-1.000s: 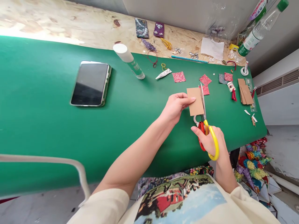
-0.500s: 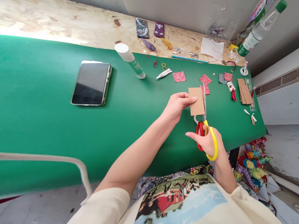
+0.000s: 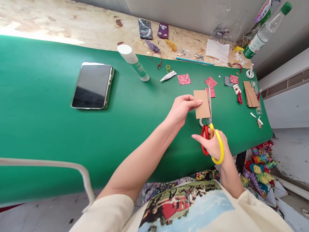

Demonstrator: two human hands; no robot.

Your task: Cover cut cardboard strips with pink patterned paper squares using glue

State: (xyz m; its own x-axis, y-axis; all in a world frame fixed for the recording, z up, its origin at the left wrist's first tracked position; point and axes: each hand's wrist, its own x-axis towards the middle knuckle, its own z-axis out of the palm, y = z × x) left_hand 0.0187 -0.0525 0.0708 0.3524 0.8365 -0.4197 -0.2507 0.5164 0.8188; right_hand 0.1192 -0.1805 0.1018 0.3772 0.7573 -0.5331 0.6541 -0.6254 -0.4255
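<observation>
My left hand [image 3: 184, 108] pinches a small brown cardboard rectangle [image 3: 202, 108] by its left side, thumb on top, above the green table. In my right hand [image 3: 213, 145] is a pair of scissors [image 3: 219, 149] with one red and one yellow handle. The blades point away from me along the cardboard's right edge, slightly apart. A white ring, perhaps a tape roll [image 3: 201, 122], shows partly behind the scissors. Just beyond the cardboard lie red patterned fabric pieces [image 3: 210, 82], one partly covered by the blades.
A phone [image 3: 93, 85] lies to the left, with a glue stick [image 3: 138, 69] standing nearby. Beyond are a small white tube [image 3: 169, 76] and a blue stick [image 3: 194, 61]. More cardboard strips [image 3: 251, 95] lie at right. A bottle [image 3: 258, 42] stands in the back corner.
The whole view has shifted slightly, so everything appears a little further left. Both hands keep their hold, and the scissors stay at the cardboard's right edge.
</observation>
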